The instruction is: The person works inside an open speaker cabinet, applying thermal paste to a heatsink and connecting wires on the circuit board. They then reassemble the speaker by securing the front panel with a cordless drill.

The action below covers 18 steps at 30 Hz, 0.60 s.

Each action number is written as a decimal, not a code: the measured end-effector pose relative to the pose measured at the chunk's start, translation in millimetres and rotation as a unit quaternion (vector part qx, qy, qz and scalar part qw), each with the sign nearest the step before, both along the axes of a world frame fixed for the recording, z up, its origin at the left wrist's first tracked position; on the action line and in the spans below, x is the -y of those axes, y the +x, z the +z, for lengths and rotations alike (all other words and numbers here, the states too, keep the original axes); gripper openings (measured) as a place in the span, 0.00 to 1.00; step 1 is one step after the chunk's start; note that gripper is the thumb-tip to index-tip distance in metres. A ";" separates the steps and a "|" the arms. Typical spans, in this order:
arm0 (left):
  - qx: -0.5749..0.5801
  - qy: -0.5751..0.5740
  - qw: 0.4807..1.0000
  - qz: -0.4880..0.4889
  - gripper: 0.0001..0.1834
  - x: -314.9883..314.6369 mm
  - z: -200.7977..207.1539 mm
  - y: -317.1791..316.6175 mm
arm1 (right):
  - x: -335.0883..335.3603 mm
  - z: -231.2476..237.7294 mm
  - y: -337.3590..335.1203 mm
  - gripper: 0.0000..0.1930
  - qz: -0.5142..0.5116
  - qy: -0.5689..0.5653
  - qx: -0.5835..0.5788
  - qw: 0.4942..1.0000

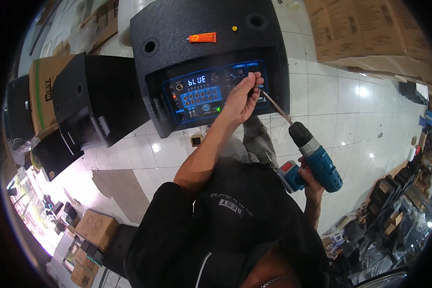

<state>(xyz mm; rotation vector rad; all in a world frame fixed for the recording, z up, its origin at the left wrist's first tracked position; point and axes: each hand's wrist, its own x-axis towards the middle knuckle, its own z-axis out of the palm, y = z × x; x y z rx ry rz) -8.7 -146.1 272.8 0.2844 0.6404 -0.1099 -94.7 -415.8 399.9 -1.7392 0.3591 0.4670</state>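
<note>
A big black speaker cabinet [201, 53] stands in front of me, its recessed control panel [201, 96] lit with a blue display and several knobs and jacks. My left hand [242, 98] is at the panel's right side, fingertips pinched by the tip of a long screwdriver bit [277, 106]. Whatever is in that pinch is too small to make out. My right hand [312, 182] grips a teal cordless drill [319, 163] by its handle, the bit slanting up and left to the panel. An orange tube [202, 37] and a small yellow cap [234, 29] lie on the cabinet.
Another black speaker cabinet [98, 98] stands at left beside a cardboard carton [43, 96]. Stacked cartons [360, 29] fill the upper right. Piled parts [393, 211] line the lower right. A cardboard sheet [120, 189] and a small square piece [196, 140] lie on the tiled floor.
</note>
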 end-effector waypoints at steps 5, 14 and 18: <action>0.006 0.006 0.999 0.041 0.14 -6.9 5.9 -4.9 | -4.4 4.9 14.0 0.16 0.028 0.004 -0.026 0.999; -0.042 0.051 0.985 0.161 0.16 -26.9 11.7 -35.8 | -6.0 -14.9 65.1 0.17 0.126 0.053 -0.083 0.987; -0.021 0.028 0.977 0.210 0.14 -32.4 1.3 -48.9 | -9.9 -23.8 76.5 0.18 0.178 0.088 -0.138 0.970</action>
